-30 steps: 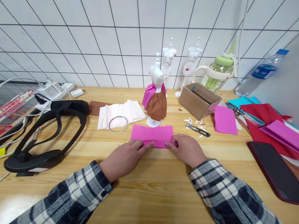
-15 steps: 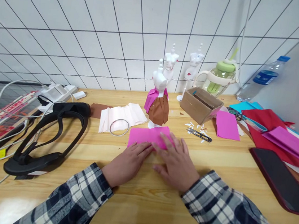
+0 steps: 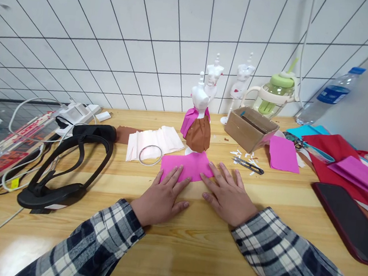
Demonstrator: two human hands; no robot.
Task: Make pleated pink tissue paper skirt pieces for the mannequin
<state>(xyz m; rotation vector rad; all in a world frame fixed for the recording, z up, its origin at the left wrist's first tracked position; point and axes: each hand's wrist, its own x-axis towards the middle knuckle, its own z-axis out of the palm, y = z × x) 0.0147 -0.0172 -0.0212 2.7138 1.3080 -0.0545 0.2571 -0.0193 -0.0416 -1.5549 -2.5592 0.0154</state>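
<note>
A rectangle of magenta paper [image 3: 187, 164] lies flat on the wooden table in front of a small white mannequin [image 3: 200, 99], which wears a brown pleated skirt [image 3: 199, 133] and a magenta piece behind it. My left hand [image 3: 161, 200] rests with spread fingers, its fingertips on the paper's lower left part. My right hand [image 3: 229, 195] lies flat with fingers apart, its fingertips at the paper's right edge. Neither hand grips anything. To the left, a metal ring [image 3: 149, 164] lies partly over pale pink pleated paper [image 3: 166, 140].
Two more mannequins [image 3: 243, 76] stand behind, beside a cardboard box [image 3: 249, 135]. Small snips [image 3: 248, 165] and white scraps lie right of the paper. Farther right are a phone [image 3: 348, 221] and coloured sheets; a black headset [image 3: 65, 172] and cables lie left.
My left hand has spread its fingers and moved up onto the paper. My right hand has drawn back toward the paper's right edge. The view has shifted slightly.
</note>
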